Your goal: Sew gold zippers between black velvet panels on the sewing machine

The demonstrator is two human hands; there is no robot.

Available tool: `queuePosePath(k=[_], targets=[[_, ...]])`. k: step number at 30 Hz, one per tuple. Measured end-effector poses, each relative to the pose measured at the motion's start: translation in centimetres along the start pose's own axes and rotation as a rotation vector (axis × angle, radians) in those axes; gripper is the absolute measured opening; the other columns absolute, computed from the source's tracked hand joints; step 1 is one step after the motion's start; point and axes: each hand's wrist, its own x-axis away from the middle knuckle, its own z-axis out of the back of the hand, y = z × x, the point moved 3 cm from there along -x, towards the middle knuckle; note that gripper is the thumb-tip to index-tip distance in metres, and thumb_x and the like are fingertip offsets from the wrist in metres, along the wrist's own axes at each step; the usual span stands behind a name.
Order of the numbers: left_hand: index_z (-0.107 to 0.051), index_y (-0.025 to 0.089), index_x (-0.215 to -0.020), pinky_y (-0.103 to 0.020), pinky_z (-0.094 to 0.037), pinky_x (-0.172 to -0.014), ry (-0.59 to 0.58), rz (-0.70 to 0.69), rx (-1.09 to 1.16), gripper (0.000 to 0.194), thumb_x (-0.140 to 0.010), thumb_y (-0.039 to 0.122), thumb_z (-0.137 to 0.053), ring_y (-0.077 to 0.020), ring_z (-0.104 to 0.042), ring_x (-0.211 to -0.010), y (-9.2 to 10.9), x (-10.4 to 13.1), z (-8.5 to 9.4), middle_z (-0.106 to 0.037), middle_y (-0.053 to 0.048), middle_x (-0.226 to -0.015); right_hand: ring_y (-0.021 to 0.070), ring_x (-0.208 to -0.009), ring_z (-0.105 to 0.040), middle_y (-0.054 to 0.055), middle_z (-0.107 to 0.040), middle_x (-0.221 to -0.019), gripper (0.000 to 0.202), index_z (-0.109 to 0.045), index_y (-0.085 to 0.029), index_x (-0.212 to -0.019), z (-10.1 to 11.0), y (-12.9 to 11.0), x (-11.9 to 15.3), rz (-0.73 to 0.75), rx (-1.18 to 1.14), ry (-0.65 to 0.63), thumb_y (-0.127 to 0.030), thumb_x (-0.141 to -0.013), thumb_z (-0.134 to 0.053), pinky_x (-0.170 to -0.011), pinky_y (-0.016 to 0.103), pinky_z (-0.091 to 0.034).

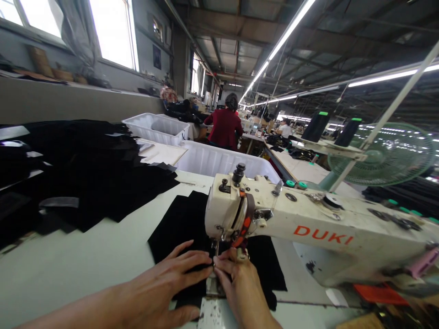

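Under the needle of a white sewing machine (274, 210) lies a piece of black fabric (174, 224), spreading out on both sides of the machine head. My left hand (171, 283) rests on it left of the presser foot, fingers spread and thumb apart. Close against the needle, my right hand (240, 278) has its thumb and fingers pinched at the fabric; its fingertips nearly meet those of my left hand. The exact spot between the right fingertips is too small to make out.
A stack of black fabric pieces (85, 173) covers the table's left side. White plastic bins (222, 157) stand behind the machine. Black thread cones (316, 127) and a green fan (380, 153) are at the right. A person in a dark red jacket (224, 125) is ahead.
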Motion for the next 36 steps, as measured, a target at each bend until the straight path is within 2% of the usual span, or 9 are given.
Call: queuePosePath(k=[5,9,13,20,23,26,30,34,36], targets=[[-0.039,0.028,-0.150,-0.057,-0.026,-0.116,0.061,-0.012,0.019,0.065,-0.090,0.031,-0.065,-0.0304,-0.039,-0.140,-1.0,-0.5,-0.7,-0.045,-0.007,-0.150,0.0243,-0.100,-0.067,0.004,-0.072,-0.106,0.034,-0.075,-0.027,-0.100,0.7,0.1,-0.5,-0.023,0.016,-0.019,-0.002,-0.077,-0.068,-0.092,0.037,-0.053],[-0.039,0.026,-0.150,-0.057,-0.022,-0.118,0.090,-0.029,0.037,0.064,-0.090,0.028,-0.063,-0.0288,-0.041,-0.139,-1.1,-0.6,-0.9,-0.046,-0.008,-0.149,0.0283,-0.104,-0.063,0.009,-0.067,-0.110,0.037,-0.070,-0.022,-0.109,1.4,0.3,-0.5,-0.073,0.147,0.033,-0.009,-0.075,-0.072,-0.093,0.044,-0.052],[-0.042,0.026,-0.148,-0.058,-0.022,-0.118,0.077,-0.017,0.043,0.060,-0.092,0.031,-0.061,-0.0287,-0.043,-0.138,-1.0,-0.8,-0.9,-0.047,-0.008,-0.148,0.0319,-0.107,-0.057,0.014,-0.064,-0.113,0.029,-0.067,-0.017,-0.108,0.9,0.1,-0.9,-0.072,0.330,-0.062,-0.015,-0.079,-0.069,-0.092,0.047,-0.049],[-0.045,0.025,-0.146,-0.054,-0.022,-0.119,0.119,-0.043,0.035,0.055,-0.093,0.030,-0.060,-0.0270,-0.045,-0.136,-0.8,-1.1,-1.0,-0.050,-0.008,-0.146,0.0366,-0.111,-0.055,0.019,-0.063,-0.115,0.023,-0.067,-0.015,-0.107,0.8,-0.3,-1.8,-0.081,0.422,-0.151,-0.022,-0.086,-0.063,-0.091,0.050,-0.045],[-0.046,0.026,-0.145,-0.055,-0.022,-0.119,0.099,-0.037,0.026,0.053,-0.094,0.031,-0.059,-0.0274,-0.045,-0.136,-0.8,-1.1,-1.2,-0.050,-0.007,-0.146,0.0354,-0.109,-0.057,0.018,-0.064,-0.113,0.025,-0.064,-0.014,-0.112,0.7,-0.1,-1.9,-0.076,0.460,-0.189,-0.022,-0.089,-0.059,-0.090,0.049,-0.046],[-0.045,0.027,-0.146,-0.057,-0.020,-0.119,0.075,-0.027,0.010,0.050,-0.097,0.034,-0.055,-0.0271,-0.044,-0.137,-0.9,-1.0,-1.3,-0.049,-0.007,-0.147,0.0309,-0.107,-0.060,0.016,-0.063,-0.117,0.031,-0.058,-0.016,-0.123,0.7,0.5,-1.8,-0.032,0.482,-0.233,-0.022,-0.092,-0.058,-0.088,0.043,-0.049],[-0.045,0.026,-0.146,-0.055,-0.019,-0.120,0.072,-0.044,0.004,0.050,-0.097,0.035,-0.055,-0.0260,-0.045,-0.136,-0.9,-1.0,-1.2,-0.050,-0.007,-0.146,0.0263,-0.102,-0.062,0.015,-0.063,-0.118,0.025,-0.059,-0.018,-0.120,0.7,1.1,-2.1,0.026,0.497,-0.268,-0.020,-0.095,-0.055,-0.078,0.034,-0.051],[-0.048,0.025,-0.144,-0.054,-0.019,-0.120,0.067,-0.031,0.003,0.049,-0.097,0.035,-0.055,-0.0262,-0.045,-0.136,-0.8,-1.1,-1.2,-0.050,-0.007,-0.145,0.0248,-0.100,-0.063,0.013,-0.065,-0.111,0.024,-0.060,-0.019,-0.116,0.6,1.3,-2.7,0.051,0.506,-0.281,-0.013,-0.096,-0.049,-0.078,0.032,-0.050],[-0.048,0.025,-0.144,-0.055,-0.020,-0.120,0.051,-0.018,0.001,0.049,-0.097,0.036,-0.054,-0.0266,-0.044,-0.137,-0.8,-1.2,-1.2,-0.050,-0.007,-0.146,0.0255,-0.100,-0.064,0.013,-0.066,-0.110,0.021,-0.060,-0.018,-0.115,0.8,1.5,-2.9,0.045,0.512,-0.280,-0.016,-0.098,-0.048,-0.076,0.032,-0.050]])
